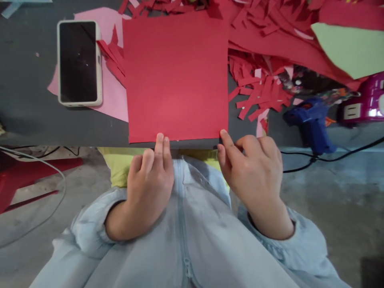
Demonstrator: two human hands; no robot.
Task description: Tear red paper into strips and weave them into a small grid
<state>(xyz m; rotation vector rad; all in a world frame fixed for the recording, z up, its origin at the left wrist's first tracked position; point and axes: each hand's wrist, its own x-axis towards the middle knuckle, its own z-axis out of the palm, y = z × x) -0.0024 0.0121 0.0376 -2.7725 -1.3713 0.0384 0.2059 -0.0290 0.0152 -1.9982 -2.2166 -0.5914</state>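
A large square sheet of red paper [177, 76] lies flat at the table's front edge, its near edge looking slightly folded or doubled. My left hand [151, 180] has two fingers pressed together on that near edge, left of the middle; the other fingers curl and the thumb is hidden. At the near right corner, my right hand [252, 172] has its index finger and thumb closed on the paper, with the remaining fingers bent. To the sheet's left, a phone in a white case [78, 64] rests on pink paper [112, 94].
Cut red paper strips [261, 90] are heaped on the right and along the back. Beyond them lie a pale green sheet [354, 48], a blue glue gun [313, 124] with a black cord, and a magenta power strip [364, 100]. A red stool [30, 172] stands lower left.
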